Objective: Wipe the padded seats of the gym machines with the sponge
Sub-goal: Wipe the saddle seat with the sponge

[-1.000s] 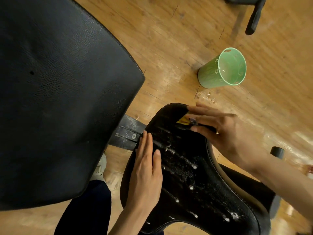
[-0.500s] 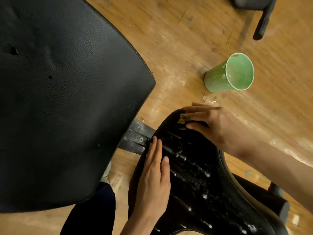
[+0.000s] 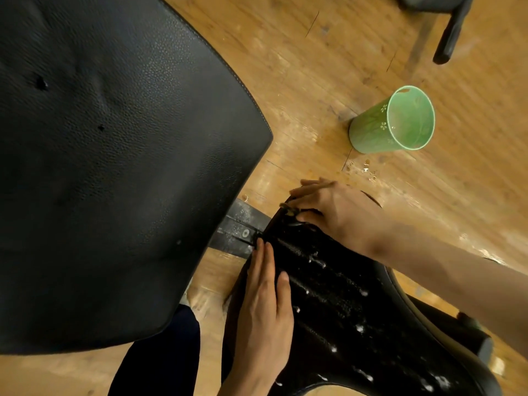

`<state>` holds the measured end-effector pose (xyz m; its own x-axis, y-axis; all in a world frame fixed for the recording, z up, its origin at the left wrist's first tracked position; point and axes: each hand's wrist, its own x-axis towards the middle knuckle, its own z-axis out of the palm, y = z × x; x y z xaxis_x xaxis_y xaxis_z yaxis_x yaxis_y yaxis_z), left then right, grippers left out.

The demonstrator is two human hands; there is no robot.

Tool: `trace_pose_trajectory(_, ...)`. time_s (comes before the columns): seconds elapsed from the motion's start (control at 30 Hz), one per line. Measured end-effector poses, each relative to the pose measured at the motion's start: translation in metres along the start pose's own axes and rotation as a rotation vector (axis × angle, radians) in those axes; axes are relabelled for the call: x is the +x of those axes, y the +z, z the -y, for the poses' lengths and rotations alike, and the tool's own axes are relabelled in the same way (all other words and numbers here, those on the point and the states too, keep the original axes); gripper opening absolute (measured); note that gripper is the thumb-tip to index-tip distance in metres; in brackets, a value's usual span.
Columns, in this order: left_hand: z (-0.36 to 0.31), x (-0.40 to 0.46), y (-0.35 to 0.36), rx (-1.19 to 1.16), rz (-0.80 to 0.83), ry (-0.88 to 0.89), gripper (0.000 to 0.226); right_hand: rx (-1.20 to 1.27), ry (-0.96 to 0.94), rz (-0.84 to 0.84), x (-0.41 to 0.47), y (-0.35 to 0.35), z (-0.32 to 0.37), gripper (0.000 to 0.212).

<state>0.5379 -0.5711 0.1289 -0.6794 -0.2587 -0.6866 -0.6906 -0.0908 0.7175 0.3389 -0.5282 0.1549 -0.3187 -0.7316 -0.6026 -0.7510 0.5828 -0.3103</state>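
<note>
Right hand (image 3: 331, 212) presses the sponge (image 3: 289, 210) at the seat (image 3: 351, 307) tip.
Left hand (image 3: 264, 304) lies flat, fingers together, along the seat's left edge; green cup (image 3: 380, 128) stands apart.

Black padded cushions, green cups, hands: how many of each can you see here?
Black padded cushions: 2, the big back pad and the soapy seat
Green cups: 1, the cup on the floor
Hands: 2, left hand flat on the seat, right hand at its tip
Total: 5
</note>
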Motion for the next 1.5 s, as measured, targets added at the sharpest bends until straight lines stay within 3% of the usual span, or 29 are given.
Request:
trace_pose_trajectory(0.13, 0.004, -0.002, -0.001, -0.023, -0.038, -0.020, 0.055, -0.148, 0.154, 0.176, 0.060, 0.026, 0.013, 0.027)
trace_pose_trajectory(0.3, 0.006, -0.005, 0.003, -0.001, -0.041, -0.035, 0.056, -0.005, -0.078, 0.067, -0.021, 0.000, 0.012, 0.030)
trace_pose_trajectory(0.37, 0.006, -0.005, 0.002, -0.015, -0.035, -0.031, 0.056, 0.039, -0.087, 0.027, -0.041, -0.005, 0.009, 0.031)
trace_pose_trajectory(0.57, 0.008, -0.007, 0.000, 0.036, -0.040, 0.017, 0.059, -0.116, 0.053, 0.220, 0.046, 0.041, 0.035, 0.031)
trace_pose_trajectory(0.73, 0.011, -0.006, -0.002, 0.059, -0.012, 0.038, 0.058, -0.026, -0.061, 0.187, -0.009, 0.012, 0.026, 0.034)
trace_pose_trajectory(0.9, 0.011, -0.006, -0.008, 0.037, 0.044, 0.040, 0.057, -0.013, 0.123, 0.120, 0.008, 0.011, 0.020, 0.037)
trace_pose_trajectory(1.1, 0.014, -0.005, -0.014, 0.055, 0.094, 0.078, 0.057, 0.048, -0.030, 0.154, -0.056, 0.017, 0.029, 0.039)
trace_pose_trajectory(1.27, 0.018, -0.004, -0.013, 0.032, 0.103, 0.082, 0.057, 0.007, 0.106, 0.018, -0.018, -0.006, 0.018, 0.028)
trace_pose_trajectory(1.4, 0.021, -0.003, -0.014, 0.085, 0.094, 0.108, 0.057, -0.037, 0.088, 0.123, -0.060, -0.001, 0.040, 0.038)
trace_pose_trajectory(1.5, 0.021, -0.003, -0.013, 0.063, 0.080, 0.125, 0.057, -0.003, 0.043, 0.095, -0.091, 0.006, 0.051, 0.040)
